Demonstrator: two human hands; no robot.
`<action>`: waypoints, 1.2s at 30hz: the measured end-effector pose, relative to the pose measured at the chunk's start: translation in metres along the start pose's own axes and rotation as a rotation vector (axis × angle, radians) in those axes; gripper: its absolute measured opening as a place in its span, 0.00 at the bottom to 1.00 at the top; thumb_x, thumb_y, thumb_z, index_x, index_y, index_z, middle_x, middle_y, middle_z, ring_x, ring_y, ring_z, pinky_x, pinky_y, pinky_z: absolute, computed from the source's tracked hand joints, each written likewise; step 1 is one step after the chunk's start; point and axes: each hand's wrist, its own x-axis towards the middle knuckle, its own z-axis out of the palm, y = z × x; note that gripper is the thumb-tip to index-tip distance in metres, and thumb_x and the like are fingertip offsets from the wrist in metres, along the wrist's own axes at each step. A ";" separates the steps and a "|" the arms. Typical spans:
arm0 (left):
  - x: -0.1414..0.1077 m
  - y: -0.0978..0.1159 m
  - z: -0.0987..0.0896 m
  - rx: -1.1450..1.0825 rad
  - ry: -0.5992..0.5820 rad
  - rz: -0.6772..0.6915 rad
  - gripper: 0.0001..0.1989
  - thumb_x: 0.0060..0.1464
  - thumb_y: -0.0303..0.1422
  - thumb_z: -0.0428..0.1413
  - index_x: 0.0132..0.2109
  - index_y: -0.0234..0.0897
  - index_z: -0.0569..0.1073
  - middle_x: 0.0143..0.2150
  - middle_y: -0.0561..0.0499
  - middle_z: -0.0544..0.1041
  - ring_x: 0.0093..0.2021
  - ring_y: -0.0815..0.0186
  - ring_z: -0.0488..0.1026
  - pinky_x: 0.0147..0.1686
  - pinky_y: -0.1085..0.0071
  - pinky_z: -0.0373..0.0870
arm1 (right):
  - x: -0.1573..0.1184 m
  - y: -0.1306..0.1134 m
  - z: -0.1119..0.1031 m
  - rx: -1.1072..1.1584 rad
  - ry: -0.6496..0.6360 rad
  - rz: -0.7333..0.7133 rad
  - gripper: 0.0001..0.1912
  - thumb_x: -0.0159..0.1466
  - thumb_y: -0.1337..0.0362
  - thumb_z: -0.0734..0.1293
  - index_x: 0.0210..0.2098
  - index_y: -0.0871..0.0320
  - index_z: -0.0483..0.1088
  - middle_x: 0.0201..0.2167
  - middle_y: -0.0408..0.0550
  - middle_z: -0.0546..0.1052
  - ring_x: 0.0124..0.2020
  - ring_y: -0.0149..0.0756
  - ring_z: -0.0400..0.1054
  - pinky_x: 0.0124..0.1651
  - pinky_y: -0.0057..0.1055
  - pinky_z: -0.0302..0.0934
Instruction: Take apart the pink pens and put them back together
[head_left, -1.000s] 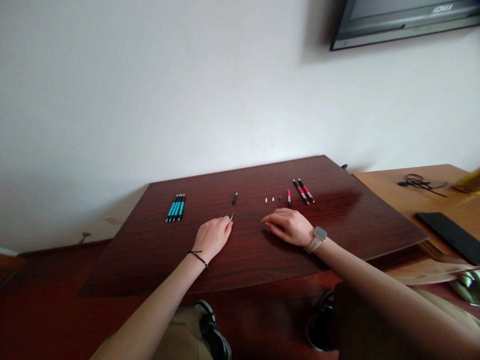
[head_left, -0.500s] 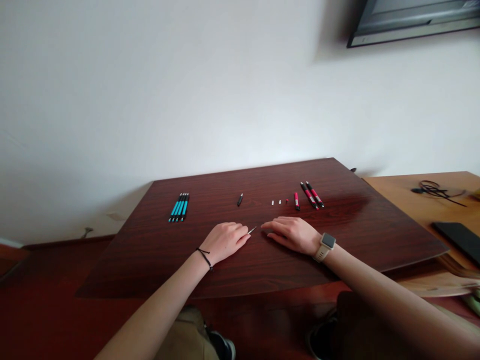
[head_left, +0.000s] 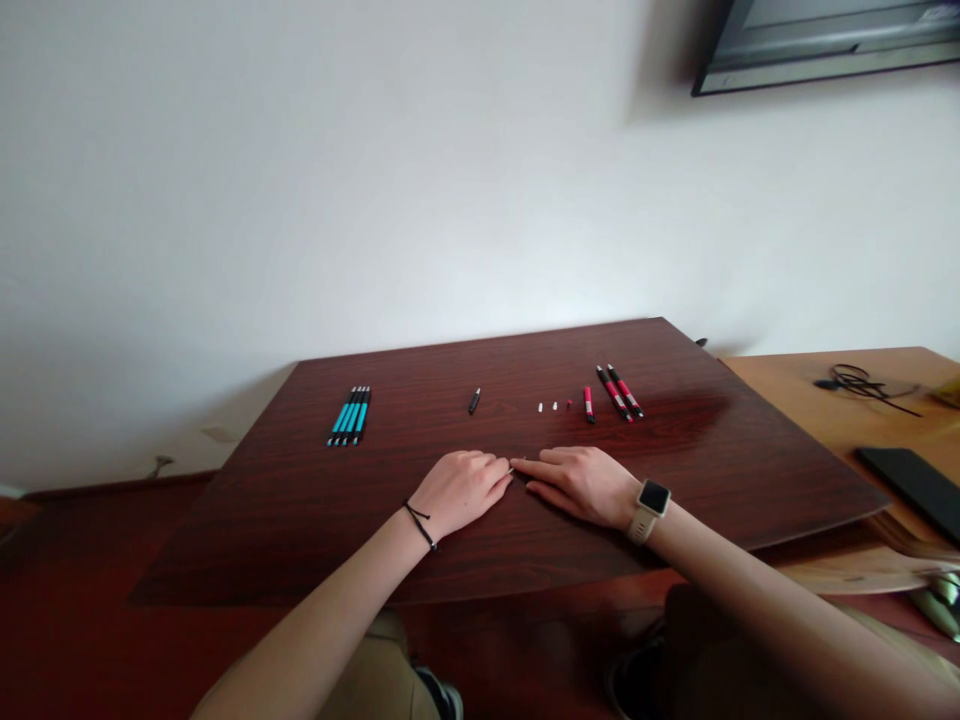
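My left hand (head_left: 465, 485) rests on the dark table, thumb and fingers pinched on a thin pale pen refill (head_left: 511, 471). Only a short end of it shows. My right hand (head_left: 585, 482) lies palm down with fingers stretched out, its index fingertip at the refill's tip; whether they touch I cannot tell. Beyond the hands is a black pen grip section (head_left: 475, 400). To its right come two small white pieces (head_left: 555, 405), a tiny red piece (head_left: 569, 404) and a pink pen barrel (head_left: 589, 404).
Two pink-and-black pens (head_left: 620, 391) lie at the right, and several blue pens (head_left: 349, 416) side by side at the left. A wooden desk (head_left: 810, 400) with a black cable (head_left: 862, 384) and a dark flat object (head_left: 911, 485) adjoins the table (head_left: 420, 375). A wall screen hangs above.
My left hand has moved slightly right with the refill, closing the gap to my right fingertips. The view has shifted a little; the pens and pieces lie as before.
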 end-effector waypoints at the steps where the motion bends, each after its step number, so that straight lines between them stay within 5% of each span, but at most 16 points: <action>1: -0.001 0.000 -0.001 0.005 0.001 -0.001 0.14 0.74 0.35 0.50 0.39 0.39 0.76 0.37 0.46 0.82 0.38 0.60 0.80 0.41 0.65 0.74 | -0.001 0.001 -0.001 0.000 0.004 0.010 0.22 0.79 0.55 0.61 0.69 0.50 0.70 0.38 0.48 0.80 0.37 0.38 0.76 0.37 0.31 0.66; 8: -0.010 0.003 -0.003 0.015 -0.008 -0.082 0.15 0.74 0.34 0.49 0.37 0.39 0.74 0.35 0.47 0.82 0.36 0.60 0.79 0.38 0.65 0.72 | -0.008 0.005 -0.005 -0.023 0.007 0.073 0.23 0.79 0.54 0.60 0.69 0.52 0.69 0.40 0.50 0.79 0.39 0.41 0.76 0.39 0.33 0.69; 14: -0.009 0.006 0.000 0.009 -0.005 -0.277 0.16 0.73 0.36 0.48 0.37 0.40 0.75 0.35 0.45 0.83 0.34 0.57 0.80 0.33 0.64 0.69 | -0.011 0.003 -0.011 0.025 0.021 0.042 0.26 0.77 0.52 0.63 0.71 0.50 0.66 0.48 0.54 0.77 0.46 0.46 0.74 0.48 0.43 0.74; 21: -0.001 0.007 -0.001 0.062 -0.043 -0.315 0.18 0.74 0.38 0.46 0.40 0.40 0.77 0.35 0.43 0.84 0.34 0.56 0.82 0.33 0.65 0.70 | -0.012 -0.006 -0.015 0.042 0.048 0.025 0.26 0.75 0.52 0.67 0.70 0.51 0.69 0.56 0.58 0.77 0.53 0.53 0.72 0.58 0.54 0.72; 36: 0.040 -0.011 -0.009 0.123 -0.153 -0.430 0.20 0.75 0.41 0.45 0.48 0.39 0.80 0.42 0.41 0.86 0.44 0.50 0.85 0.44 0.61 0.76 | 0.011 -0.018 0.000 -0.067 0.008 0.192 0.31 0.75 0.49 0.65 0.70 0.60 0.65 0.62 0.63 0.73 0.64 0.55 0.65 0.64 0.53 0.67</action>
